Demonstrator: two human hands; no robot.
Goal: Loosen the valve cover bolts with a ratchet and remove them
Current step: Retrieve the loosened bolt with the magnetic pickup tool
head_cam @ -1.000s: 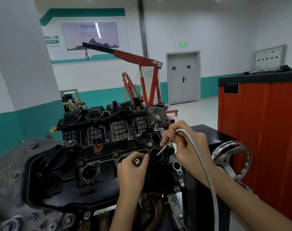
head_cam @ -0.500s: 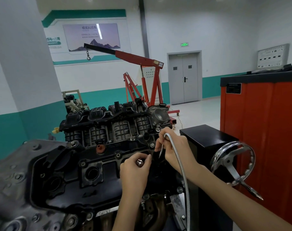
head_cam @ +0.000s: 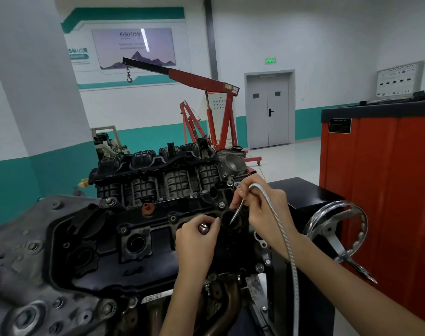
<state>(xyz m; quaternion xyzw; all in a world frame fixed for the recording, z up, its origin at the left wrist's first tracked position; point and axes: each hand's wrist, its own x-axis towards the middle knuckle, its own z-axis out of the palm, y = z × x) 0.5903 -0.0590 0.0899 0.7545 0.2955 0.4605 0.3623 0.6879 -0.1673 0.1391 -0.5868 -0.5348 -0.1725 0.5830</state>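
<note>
Left hand (head_cam: 196, 241) pinches a small shiny bolt (head_cam: 203, 228) just above the black valve cover (head_cam: 163, 236), mid-frame. At its 2 o'clock, right hand (head_cam: 264, 209) grips a bendy metal tool (head_cam: 294, 287) (tip poking into a round hole (head_cam: 224, 215)). Red hoist (head_cam: 206, 84) at 12.

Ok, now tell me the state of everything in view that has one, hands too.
Left hand: pinches a small metal piece.
Right hand: grips flexible metal tool, tip pointing into a round well.
Valve cover: on the engine, bolts seated.
Double door: closed.
Hoist hook: hanging bare.
</note>
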